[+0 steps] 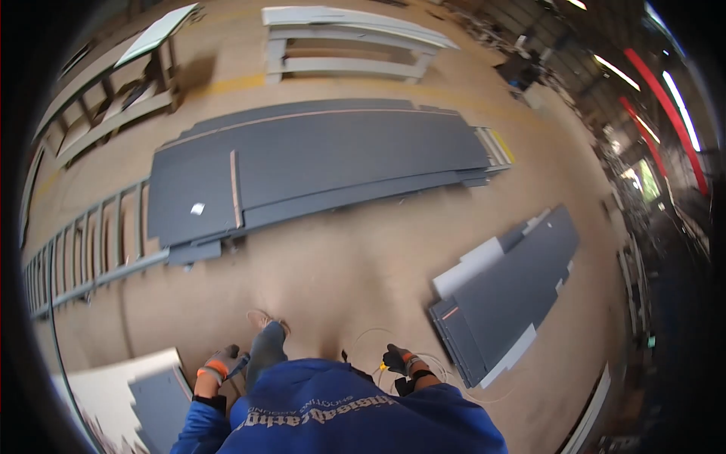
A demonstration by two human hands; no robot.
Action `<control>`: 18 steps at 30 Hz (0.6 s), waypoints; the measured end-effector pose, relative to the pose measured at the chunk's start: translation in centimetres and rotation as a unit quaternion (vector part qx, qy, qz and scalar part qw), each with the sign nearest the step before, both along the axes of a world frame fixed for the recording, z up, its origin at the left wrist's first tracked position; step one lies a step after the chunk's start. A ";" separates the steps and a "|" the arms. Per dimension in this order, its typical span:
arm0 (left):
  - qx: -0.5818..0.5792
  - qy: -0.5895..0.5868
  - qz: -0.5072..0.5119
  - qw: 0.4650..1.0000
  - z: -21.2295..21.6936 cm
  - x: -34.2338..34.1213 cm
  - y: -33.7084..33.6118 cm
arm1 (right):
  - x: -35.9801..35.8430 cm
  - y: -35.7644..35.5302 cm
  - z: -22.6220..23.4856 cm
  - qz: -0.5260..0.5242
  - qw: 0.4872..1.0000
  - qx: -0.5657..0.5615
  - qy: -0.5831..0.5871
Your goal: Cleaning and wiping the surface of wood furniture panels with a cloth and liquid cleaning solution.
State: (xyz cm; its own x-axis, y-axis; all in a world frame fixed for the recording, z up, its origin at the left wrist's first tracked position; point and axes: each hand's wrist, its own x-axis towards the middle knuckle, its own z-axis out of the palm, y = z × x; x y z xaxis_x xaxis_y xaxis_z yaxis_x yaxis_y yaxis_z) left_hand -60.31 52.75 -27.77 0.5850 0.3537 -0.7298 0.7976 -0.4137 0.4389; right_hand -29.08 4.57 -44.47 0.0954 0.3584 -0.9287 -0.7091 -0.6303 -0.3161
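I'm mid-walk across the floor (pixel 340 265); left hand (pixel 218 365) grips a dark tool, right hand (pixel 397 358) looks clenched beside thin cable (pixel 370 337). Next, I'd judge, approaching the grey panels (pixel 318 163).

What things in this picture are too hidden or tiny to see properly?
- Left hand, head view: gloved and small; its grip cannot be told.
- Right hand: what it pinches is too small to name.
- Pale board: cut off by the dark rim.
- Right-side clutter: blurred.

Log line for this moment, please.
left hand: gloved, grip unclear | right hand: on thin cable | grey panels on floor
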 end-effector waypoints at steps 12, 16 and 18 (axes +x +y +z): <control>0.029 -0.076 0.068 0.994 -0.8 11.4 20.4 | 8.5 20.1 7.0 -0.121 0.965 -0.169 -0.159; -0.002 -0.073 0.107 0.992 -0.3 10.0 24.2 | 13.9 30.6 4.9 0.052 0.976 -0.172 -0.124; -0.013 -0.040 0.166 0.985 -3.8 7.2 26.2 | 15.7 37.1 4.0 0.109 0.970 -0.181 -0.120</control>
